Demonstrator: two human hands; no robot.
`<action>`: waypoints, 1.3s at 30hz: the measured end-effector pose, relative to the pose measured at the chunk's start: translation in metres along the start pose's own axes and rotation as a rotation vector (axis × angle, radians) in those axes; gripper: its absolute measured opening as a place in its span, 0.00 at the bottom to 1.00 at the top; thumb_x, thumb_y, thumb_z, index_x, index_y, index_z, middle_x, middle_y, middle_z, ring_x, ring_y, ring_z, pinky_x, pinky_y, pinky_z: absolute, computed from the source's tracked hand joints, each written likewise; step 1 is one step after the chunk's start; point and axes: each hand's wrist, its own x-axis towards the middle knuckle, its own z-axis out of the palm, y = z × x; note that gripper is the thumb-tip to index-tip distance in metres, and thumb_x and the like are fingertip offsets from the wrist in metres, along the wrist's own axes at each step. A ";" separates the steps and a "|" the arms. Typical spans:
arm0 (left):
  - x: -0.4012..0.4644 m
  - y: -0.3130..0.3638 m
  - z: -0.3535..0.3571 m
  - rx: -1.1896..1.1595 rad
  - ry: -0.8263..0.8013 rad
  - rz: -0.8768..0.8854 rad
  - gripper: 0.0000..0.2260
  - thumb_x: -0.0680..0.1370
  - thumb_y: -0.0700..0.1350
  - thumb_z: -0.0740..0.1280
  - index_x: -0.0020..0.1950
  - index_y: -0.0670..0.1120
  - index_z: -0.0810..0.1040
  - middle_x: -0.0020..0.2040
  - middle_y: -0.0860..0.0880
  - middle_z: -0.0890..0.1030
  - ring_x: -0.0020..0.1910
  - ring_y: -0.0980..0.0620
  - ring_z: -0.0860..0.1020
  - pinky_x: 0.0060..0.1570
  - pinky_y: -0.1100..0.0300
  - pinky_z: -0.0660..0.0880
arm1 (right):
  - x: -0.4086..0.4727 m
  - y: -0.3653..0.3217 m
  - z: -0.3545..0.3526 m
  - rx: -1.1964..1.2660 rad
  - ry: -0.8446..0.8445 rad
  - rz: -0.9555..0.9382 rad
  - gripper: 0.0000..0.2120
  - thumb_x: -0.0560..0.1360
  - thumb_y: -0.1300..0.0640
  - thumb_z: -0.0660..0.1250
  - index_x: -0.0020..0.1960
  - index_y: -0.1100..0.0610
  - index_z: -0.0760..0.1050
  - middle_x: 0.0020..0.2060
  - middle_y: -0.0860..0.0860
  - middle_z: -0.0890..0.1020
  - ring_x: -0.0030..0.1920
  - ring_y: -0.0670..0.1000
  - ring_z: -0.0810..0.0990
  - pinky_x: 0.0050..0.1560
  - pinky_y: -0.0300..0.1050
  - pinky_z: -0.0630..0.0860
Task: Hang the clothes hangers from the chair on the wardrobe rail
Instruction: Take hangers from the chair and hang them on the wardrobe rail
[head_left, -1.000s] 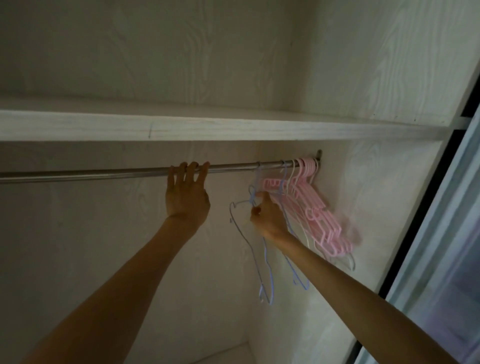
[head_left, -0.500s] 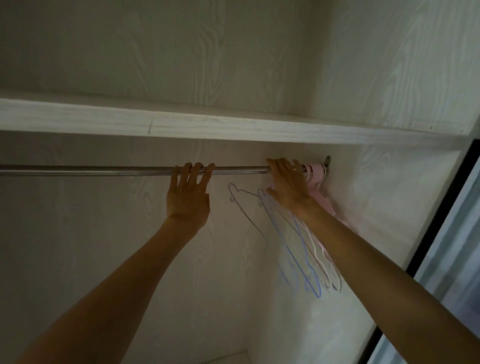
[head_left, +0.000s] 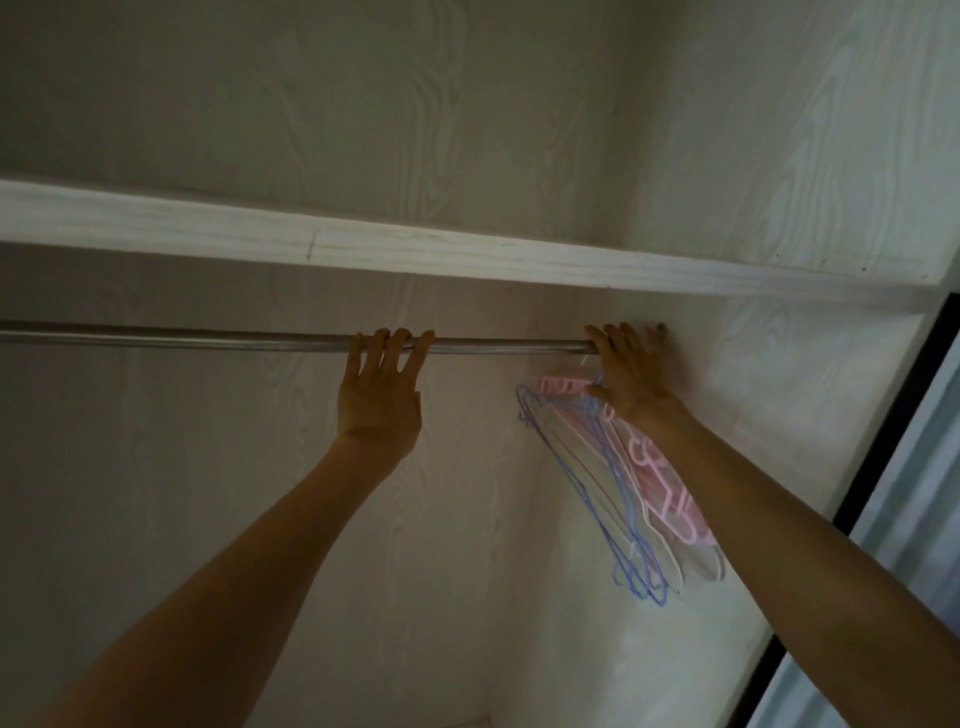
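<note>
A metal wardrobe rail (head_left: 208, 340) runs across under a shelf. My left hand (head_left: 382, 400) reaches up to its middle, fingers hooked over the bar. My right hand (head_left: 631, 379) is at the rail's right end, close to the side wall. Its fingers lie over the bar and its thumb is against the hanger necks. A bunch of hangers hangs slanted below that hand: thin blue wire hangers (head_left: 618, 519) in front, pink plastic hangers (head_left: 670, 499) behind. My right hand hides their hooks. The chair is out of view.
A pale wood-grain shelf (head_left: 415, 249) sits just above the rail. The wardrobe's right side wall (head_left: 753, 415) is right behind the hangers. A dark door frame (head_left: 883, 441) edges the opening at the right. The rail's left stretch is bare.
My right hand let go of the blue hanger's neck, rose to the rail and slid right, bunching the hangers against the side wall. My left hand stayed on the rail.
</note>
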 end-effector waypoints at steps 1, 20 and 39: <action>0.000 0.000 0.000 -0.014 0.002 0.004 0.31 0.81 0.50 0.55 0.77 0.52 0.38 0.78 0.48 0.49 0.77 0.46 0.46 0.75 0.49 0.39 | -0.003 0.001 -0.001 -0.001 -0.007 0.004 0.40 0.73 0.47 0.67 0.76 0.54 0.49 0.75 0.56 0.58 0.75 0.57 0.54 0.73 0.62 0.43; -0.133 0.130 -0.020 -0.738 -0.365 0.309 0.10 0.75 0.48 0.62 0.55 0.54 0.78 0.52 0.54 0.83 0.54 0.49 0.80 0.55 0.59 0.73 | -0.301 0.004 -0.041 0.148 -0.013 0.051 0.13 0.72 0.51 0.57 0.42 0.52 0.79 0.47 0.52 0.81 0.46 0.56 0.80 0.41 0.47 0.79; -0.409 0.407 0.028 -0.692 -1.044 0.593 0.09 0.76 0.48 0.63 0.54 0.54 0.79 0.58 0.51 0.81 0.58 0.46 0.78 0.58 0.58 0.72 | -0.728 0.134 0.035 0.216 -0.863 0.837 0.11 0.77 0.52 0.57 0.54 0.49 0.77 0.56 0.52 0.80 0.58 0.56 0.77 0.54 0.45 0.72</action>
